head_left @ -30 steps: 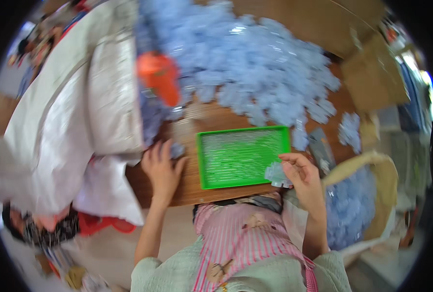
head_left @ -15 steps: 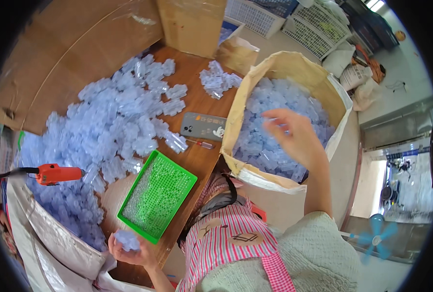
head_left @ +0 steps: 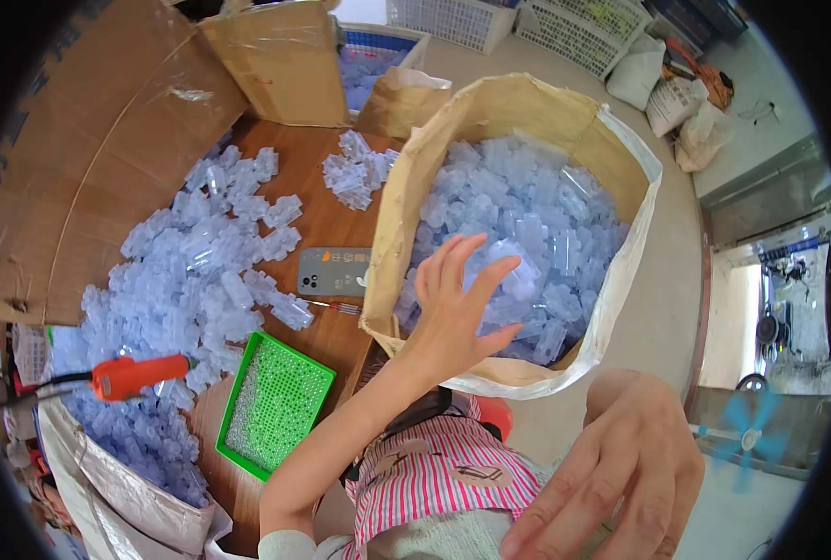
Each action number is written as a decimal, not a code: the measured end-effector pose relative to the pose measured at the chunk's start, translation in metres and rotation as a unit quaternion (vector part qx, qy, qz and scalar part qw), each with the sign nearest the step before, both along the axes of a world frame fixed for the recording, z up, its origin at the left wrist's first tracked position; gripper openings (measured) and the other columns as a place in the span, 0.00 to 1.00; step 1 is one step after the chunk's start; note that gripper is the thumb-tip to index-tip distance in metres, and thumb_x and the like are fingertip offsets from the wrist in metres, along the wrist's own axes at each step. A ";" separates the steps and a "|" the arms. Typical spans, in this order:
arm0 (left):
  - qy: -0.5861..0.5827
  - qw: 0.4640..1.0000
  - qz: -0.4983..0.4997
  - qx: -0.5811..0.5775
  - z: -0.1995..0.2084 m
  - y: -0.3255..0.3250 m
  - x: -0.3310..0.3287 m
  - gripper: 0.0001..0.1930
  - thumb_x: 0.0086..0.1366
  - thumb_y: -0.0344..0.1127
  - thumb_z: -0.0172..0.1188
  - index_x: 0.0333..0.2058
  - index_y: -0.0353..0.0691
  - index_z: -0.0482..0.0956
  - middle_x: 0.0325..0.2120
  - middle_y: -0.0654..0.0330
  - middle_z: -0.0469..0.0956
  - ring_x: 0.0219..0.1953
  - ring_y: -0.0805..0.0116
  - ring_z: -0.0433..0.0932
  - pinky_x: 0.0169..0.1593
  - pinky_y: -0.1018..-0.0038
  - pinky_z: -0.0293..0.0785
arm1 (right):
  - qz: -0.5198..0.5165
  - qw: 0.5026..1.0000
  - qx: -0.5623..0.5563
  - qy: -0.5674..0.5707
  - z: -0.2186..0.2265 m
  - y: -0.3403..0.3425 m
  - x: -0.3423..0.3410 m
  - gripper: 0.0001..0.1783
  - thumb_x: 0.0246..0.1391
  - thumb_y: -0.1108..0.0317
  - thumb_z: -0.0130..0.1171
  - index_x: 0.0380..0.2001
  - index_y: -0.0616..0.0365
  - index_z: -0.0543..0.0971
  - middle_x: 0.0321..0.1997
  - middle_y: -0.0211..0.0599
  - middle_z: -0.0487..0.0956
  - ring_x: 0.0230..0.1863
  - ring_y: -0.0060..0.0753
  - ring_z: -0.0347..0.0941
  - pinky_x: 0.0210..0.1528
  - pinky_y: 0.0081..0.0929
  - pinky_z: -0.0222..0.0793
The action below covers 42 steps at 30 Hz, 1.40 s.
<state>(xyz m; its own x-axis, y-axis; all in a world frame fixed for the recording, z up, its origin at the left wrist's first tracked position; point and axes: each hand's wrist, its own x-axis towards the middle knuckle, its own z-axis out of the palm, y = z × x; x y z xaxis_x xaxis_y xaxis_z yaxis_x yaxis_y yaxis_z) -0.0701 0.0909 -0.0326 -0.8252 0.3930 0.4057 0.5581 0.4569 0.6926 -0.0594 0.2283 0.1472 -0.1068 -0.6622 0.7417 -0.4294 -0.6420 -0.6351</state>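
My left hand (head_left: 459, 306) reaches over the wide paper-lined sack (head_left: 399, 219), its fingers spread and nothing gripped in them. Just beyond the fingertips is a pale blue clear plastic piece (head_left: 514, 269), above or on the heap of similar plastic pieces (head_left: 551, 191) in the sack; I cannot tell whether it touches the heap. Close to the camera at the lower right, my right hand (head_left: 621, 467) hangs with loosely extended fingers, apparently holding nothing. Its palm side is hidden.
More plastic pieces (head_left: 177, 289) cover the wooden table's left side beside a large cardboard box (head_left: 89, 140). A red electric screwdriver (head_left: 140, 376) hangs over them. Nearby lie a green perforated tray (head_left: 289, 399), a grey phone (head_left: 331, 271) and a small screwdriver (head_left: 339, 306).
My left hand has moved from beside the green tray, where it held plastic, to over the sack and opened. My right hand has left the sack and come close to the camera. The view has shifted.
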 end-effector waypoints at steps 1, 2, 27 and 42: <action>-0.005 1.000 -0.009 -0.001 -0.007 0.006 -0.001 0.39 0.47 0.39 0.73 0.60 0.51 0.66 0.62 0.49 0.55 0.65 0.45 0.51 0.63 0.48 0.47 | 0.013 1.000 0.024 0.015 -0.001 0.008 -0.005 0.16 0.52 0.75 0.65 0.46 0.61 0.81 0.52 0.43 0.80 0.51 0.42 0.77 0.55 0.28 0.76; -0.022 0.999 0.002 -0.050 -0.013 0.010 0.002 0.40 0.47 0.39 0.74 0.60 0.51 0.65 0.63 0.48 0.54 0.66 0.44 0.50 0.63 0.47 0.47 | 0.005 1.000 0.022 0.009 -0.004 0.014 -0.006 0.16 0.52 0.75 0.65 0.46 0.61 0.81 0.52 0.43 0.80 0.51 0.42 0.77 0.55 0.28 0.76; -0.052 0.963 0.112 -0.240 -0.051 0.032 -0.106 0.38 0.56 0.38 0.68 0.63 0.42 0.61 0.66 0.44 0.52 0.62 0.32 0.60 0.54 0.49 0.72 | -0.459 0.570 0.632 0.256 -0.191 0.131 -0.119 0.56 0.20 0.45 0.78 0.62 0.26 0.68 0.74 0.30 0.53 0.76 0.49 0.36 0.64 0.83 0.24; -0.152 0.931 -0.112 -0.314 -0.030 -0.019 -0.015 0.41 0.56 0.57 0.64 0.65 0.49 0.61 0.64 0.41 0.57 0.65 0.28 0.53 0.62 0.36 0.55 | -0.627 0.523 0.558 0.150 -0.214 0.101 -0.123 0.39 0.51 0.59 0.65 0.67 0.36 0.63 0.75 0.33 0.50 0.74 0.59 0.40 0.67 0.74 0.41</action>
<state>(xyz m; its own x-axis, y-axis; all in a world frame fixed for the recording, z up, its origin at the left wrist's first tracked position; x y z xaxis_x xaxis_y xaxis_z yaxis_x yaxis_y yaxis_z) -0.0847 0.0718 -0.0631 -0.7337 0.6494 -0.2000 0.5096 0.7205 0.4703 -0.1824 0.3293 -0.0669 -0.9653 -0.2496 0.0768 -0.2564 0.9617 -0.0968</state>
